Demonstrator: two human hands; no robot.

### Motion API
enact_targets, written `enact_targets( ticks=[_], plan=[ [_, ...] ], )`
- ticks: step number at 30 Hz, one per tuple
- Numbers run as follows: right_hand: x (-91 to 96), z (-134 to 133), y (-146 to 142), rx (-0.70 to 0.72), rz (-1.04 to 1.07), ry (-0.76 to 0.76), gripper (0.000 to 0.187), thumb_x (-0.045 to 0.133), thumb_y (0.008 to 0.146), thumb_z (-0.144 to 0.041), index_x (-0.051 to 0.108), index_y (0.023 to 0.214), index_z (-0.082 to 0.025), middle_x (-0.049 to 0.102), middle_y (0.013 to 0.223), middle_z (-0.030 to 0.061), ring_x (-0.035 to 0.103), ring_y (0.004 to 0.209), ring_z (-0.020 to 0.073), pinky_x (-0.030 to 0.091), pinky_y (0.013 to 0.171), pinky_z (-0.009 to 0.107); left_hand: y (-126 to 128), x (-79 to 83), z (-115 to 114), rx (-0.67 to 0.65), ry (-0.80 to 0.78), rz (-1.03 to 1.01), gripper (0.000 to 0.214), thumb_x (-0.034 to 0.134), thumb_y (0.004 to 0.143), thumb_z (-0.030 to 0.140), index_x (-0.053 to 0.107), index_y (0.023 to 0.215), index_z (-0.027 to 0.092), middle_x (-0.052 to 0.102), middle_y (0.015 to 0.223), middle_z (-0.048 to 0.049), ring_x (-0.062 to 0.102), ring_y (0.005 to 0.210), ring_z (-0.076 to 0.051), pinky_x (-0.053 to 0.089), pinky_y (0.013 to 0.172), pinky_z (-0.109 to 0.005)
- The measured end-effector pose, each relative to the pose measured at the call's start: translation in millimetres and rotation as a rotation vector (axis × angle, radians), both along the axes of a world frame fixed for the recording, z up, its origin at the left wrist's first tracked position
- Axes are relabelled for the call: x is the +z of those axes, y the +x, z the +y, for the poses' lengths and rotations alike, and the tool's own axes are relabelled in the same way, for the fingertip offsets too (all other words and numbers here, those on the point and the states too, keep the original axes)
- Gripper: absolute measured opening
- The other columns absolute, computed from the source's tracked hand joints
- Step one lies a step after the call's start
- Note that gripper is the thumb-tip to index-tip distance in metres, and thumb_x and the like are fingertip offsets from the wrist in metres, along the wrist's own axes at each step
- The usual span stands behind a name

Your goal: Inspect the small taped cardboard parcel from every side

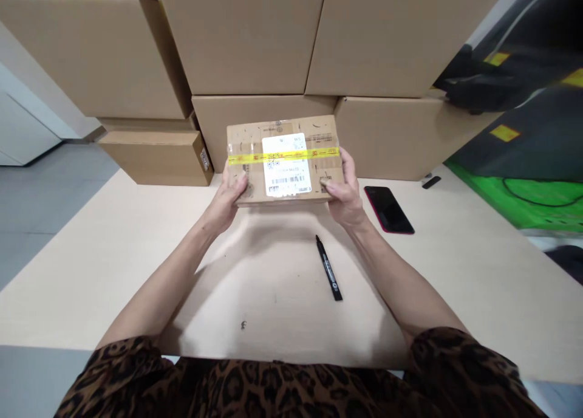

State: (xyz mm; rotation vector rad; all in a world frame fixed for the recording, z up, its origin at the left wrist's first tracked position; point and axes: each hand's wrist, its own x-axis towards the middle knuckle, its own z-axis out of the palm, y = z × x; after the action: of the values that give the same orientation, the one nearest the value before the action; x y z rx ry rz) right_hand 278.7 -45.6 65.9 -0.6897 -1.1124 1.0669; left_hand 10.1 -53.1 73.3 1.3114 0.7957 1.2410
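Your left hand (224, 200) and right hand (347, 190) clamp the flat yellow-taped cardboard parcel (255, 175) by its ends, fingers closed. Slack grip drops it on the black marker (328, 268) below.

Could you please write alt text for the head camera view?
The left hand and right hand hold a cardboard parcel with a white label and yellow tape above a pale table. A black marker lies below it, a phone lies to the right, and stacked cartons stand behind.
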Motion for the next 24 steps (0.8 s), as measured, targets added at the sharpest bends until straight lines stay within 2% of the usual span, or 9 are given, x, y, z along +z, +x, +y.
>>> enact_targets(
  ticks=[2,5,7,10,13,16,18,22,24],
  plan=[
    [-1.4,-3,1,0.038,-0.08,0.076,0.086,0.094,0.061,-0.048,0.062,0.141,-0.041,0.063,0.16,-0.0017,0.053,0.158,0.0341,0.04,0.135,0.056,5,-1.2,1,0.011,-0.111,-0.069,0.077,0.085,0.078,0.073,0.07,0.137,0.024,0.078,0.14,-0.0136,0.067,0.145,-0.039,0.06,0.118,-0.052],
    [0.9,-7,3,0.093,-0.102,0.023,0.091,0.095,0.063,-0.049,0.058,0.146,-0.043,0.063,0.161,-0.0016,0.053,0.158,0.034,0.043,0.134,0.058,7,2.4,-1,0.008,-0.12,-0.08,0.074,0.089,0.076,0.067,0.072,0.133,0.021,0.083,0.127,-0.0145,0.075,0.131,-0.039,0.065,0.11,-0.051],
    [4.8,-7,3,0.125,-0.078,-0.107,0.086,0.095,0.063,-0.048,0.06,0.141,-0.041,0.071,0.152,0.0,0.06,0.151,0.036,0.051,0.127,0.062,7,5.5,-5,-0.007,-0.081,-0.057,0.08,0.091,0.076,0.063,0.067,0.141,0.022,0.083,0.13,-0.0144,0.075,0.133,-0.039,0.063,0.112,-0.051],
    [9.8,-5,3,0.15,-0.038,-0.248,0.068,0.093,0.064,-0.054,0.066,0.124,-0.035,0.077,0.14,0.0039,0.067,0.144,0.0384,0.058,0.118,0.064,8,7.4,-10,-0.036,-0.018,-0.023,0.091,0.093,0.077,0.057,0.056,0.153,0.025,0.079,0.138,-0.0134,0.07,0.14,-0.037,0.057,0.119,-0.052],
    [11.5,-3,4,0.105,-0.045,-0.248,0.065,0.091,0.063,-0.065,0.068,0.115,-0.033,0.075,0.144,0.0043,0.062,0.15,0.0381,0.058,0.119,0.062,7,5.2,-12,-0.052,0.023,-0.01,0.096,0.093,0.079,0.055,0.048,0.16,0.029,0.076,0.144,-0.0123,0.068,0.144,-0.036,0.054,0.122,-0.052],
    [12.3,-3,7,0.085,-0.044,-0.203,0.068,0.091,0.064,-0.065,0.069,0.121,-0.036,0.077,0.14,0.0038,0.065,0.147,0.0405,0.06,0.115,0.066,3,1.9,-9,-0.066,0.011,0.035,0.101,0.097,0.075,0.052,0.047,0.161,0.035,0.071,0.152,-0.0111,0.066,0.145,-0.037,0.055,0.121,-0.052],
    [13.2,-5,9,0.082,-0.029,-0.147,0.072,0.094,0.063,-0.058,0.069,0.127,-0.037,0.08,0.133,0.0037,0.069,0.14,0.0421,0.061,0.113,0.068,0,0.7,-6,-0.077,0.017,0.062,0.105,0.099,0.071,0.057,0.048,0.16,0.037,0.068,0.156,-0.0107,0.064,0.146,-0.038,0.056,0.12,-0.053],
    [14.1,-9,12,0.105,-0.036,-0.037,0.084,0.097,0.061,-0.051,0.066,0.138,-0.041,0.082,0.127,0.0025,0.071,0.136,0.0429,0.058,0.115,0.069,-8,1.6,-2,-0.071,0.086,0.023,0.111,0.086,0.066,0.09,0.052,0.157,0.036,0.064,0.16,-0.0123,0.055,0.155,-0.04,0.054,0.122,-0.053],
    [14.5,-10,11,0.123,-0.064,-0.01,0.093,0.1,0.057,-0.051,0.063,0.143,-0.042,0.081,0.13,0.0026,0.07,0.138,0.0435,0.057,0.117,0.07,-12,2.2,-2,-0.073,0.105,0.049,0.11,0.09,0.065,0.084,0.055,0.155,0.032,0.066,0.158,-0.0138,0.057,0.153,-0.041,0.054,0.121,-0.052]
  ],
)
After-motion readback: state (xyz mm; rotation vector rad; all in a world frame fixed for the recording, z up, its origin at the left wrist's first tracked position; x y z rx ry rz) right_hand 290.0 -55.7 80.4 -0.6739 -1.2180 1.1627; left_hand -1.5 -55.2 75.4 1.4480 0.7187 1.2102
